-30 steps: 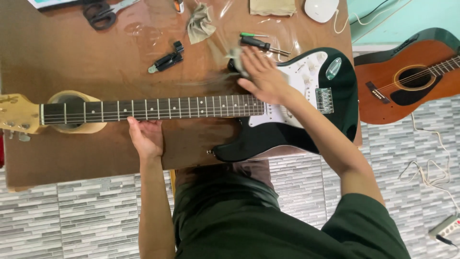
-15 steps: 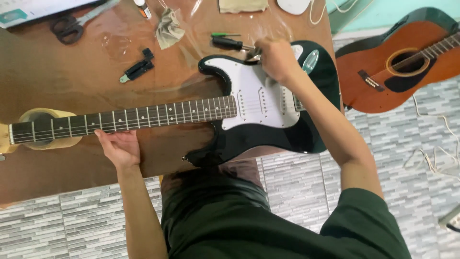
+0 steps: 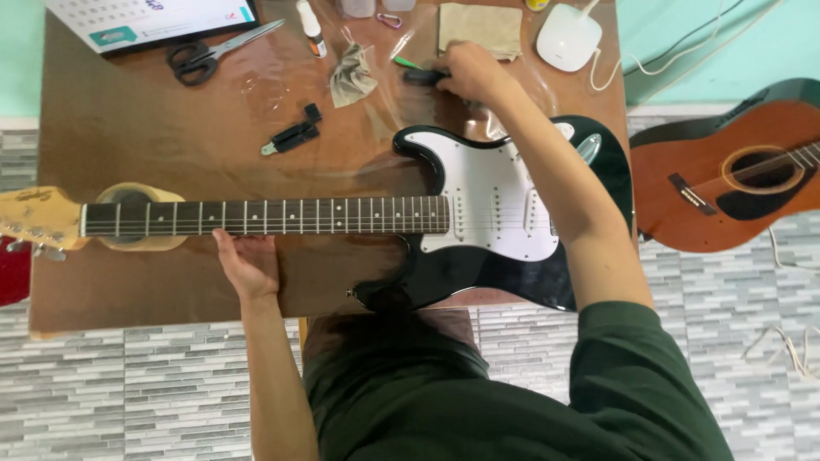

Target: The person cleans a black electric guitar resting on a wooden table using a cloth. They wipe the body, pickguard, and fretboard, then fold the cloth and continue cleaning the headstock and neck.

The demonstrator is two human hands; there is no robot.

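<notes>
- Electric guitar (image 3: 478,213) lies flat on the counter (image 3: 128,119), long axis left-right: headstock (image 3: 34,218) at far left, black body with white pickguard at right, just in front of the person's torso.
- Neck rests on a roll of tape (image 3: 137,222) near the headstock end.
- Left hand (image 3: 248,260) cups the near edge of the neck around mid-fretboard, fingers curled under it; looks like a steadying hold, not a full clamp.
- Right hand (image 3: 470,72) reaches across the guitar body to the far side of the counter, closed on the black handle of a screwdriver (image 3: 423,75); a green-handled screwdriver (image 3: 408,62) lies just beside it.
- Screwdriver lies beyond the body's upper horn, so the right hand is the nearer one by far; the left is well apart, at the neck.
- Nearby on the counter: crumpled cloth (image 3: 352,75), folded cloth (image 3: 478,28), black string winder (image 3: 295,134), scissors (image 3: 209,53).
- Acoustic guitar (image 3: 735,175) lies on the floor at right, apart from the counter.
</notes>
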